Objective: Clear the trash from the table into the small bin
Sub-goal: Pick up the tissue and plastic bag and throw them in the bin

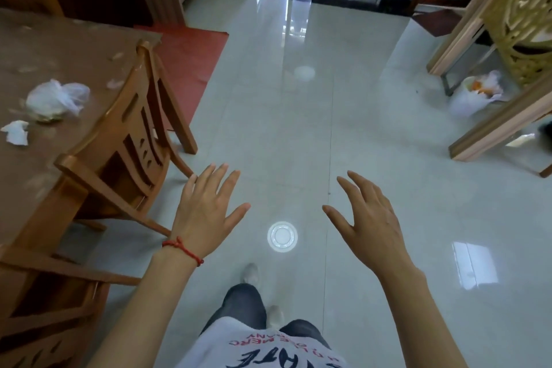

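Closest to the lens, both bare hands hang out over the glossy pale tiled floor [373, 116] with nothing in them: the left hand [206, 212], a red string bracelet [183, 249] at its wrist, has its fingers spread flat and wide, and the right hand [370, 218] is likewise spread, fingers slightly bent.

Far left stands the brown wooden table [59, 48], with a crumpled clear plastic bag [58, 98] and, nearer its edge, a wadded white tissue [16, 132], plus small pale scraps scattered around them. An orange-brown wooden chair [125, 140] is tucked against the table's side, just beside the left hand.

Far right, across the floor and well apart from the table, sits the small bin lined with a white plastic bag [475, 95], orange scraps showing inside, under a carved wooden stand [507, 48].

With trash left on the table and both hands free, this looks like the walk between bin and table. The next move likely calls for turning left and reaching past the chair back to pinch the tissue or bag.
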### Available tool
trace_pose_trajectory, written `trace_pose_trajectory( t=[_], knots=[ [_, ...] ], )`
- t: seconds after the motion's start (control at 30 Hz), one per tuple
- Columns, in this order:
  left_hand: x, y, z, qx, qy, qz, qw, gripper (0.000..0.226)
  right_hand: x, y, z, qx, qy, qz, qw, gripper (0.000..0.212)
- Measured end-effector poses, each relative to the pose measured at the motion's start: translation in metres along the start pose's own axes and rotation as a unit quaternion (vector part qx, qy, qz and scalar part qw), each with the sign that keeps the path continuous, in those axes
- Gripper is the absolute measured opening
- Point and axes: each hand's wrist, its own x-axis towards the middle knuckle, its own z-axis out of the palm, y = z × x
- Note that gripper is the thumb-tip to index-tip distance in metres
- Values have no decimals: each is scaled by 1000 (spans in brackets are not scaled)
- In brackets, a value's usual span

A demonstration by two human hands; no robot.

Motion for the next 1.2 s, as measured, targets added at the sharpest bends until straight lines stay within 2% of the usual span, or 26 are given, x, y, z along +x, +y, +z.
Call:
trace_pose_trajectory(
  t=[0.2,0.43,0.63,0.83,1.07,1.2],
  knots=[
    [85,-32,8,11,-11,-7,1000,65,92,3,21,3,-5,6,1000,54],
    [186,-76,-7,11,-7,-9,1000,65,212,-21,35,0,-18,-6,1000,54],
    [240,-108,-17,16,-12,-24,1000,67,283,-38,41,-13,-23,-35,999,56],
    [263,-131,-20,-9,-25,-95,995,77,345,-55,51,-21,-48,-89,995,63],
    [279,-155,-27,4,5,-220,976,67,426,-87,69,-8,-88,-205,975,66],
    [287,-162,-39,6,35,-308,951,63,476,-109,77,-3,-110,-290,951,64]
  ],
)
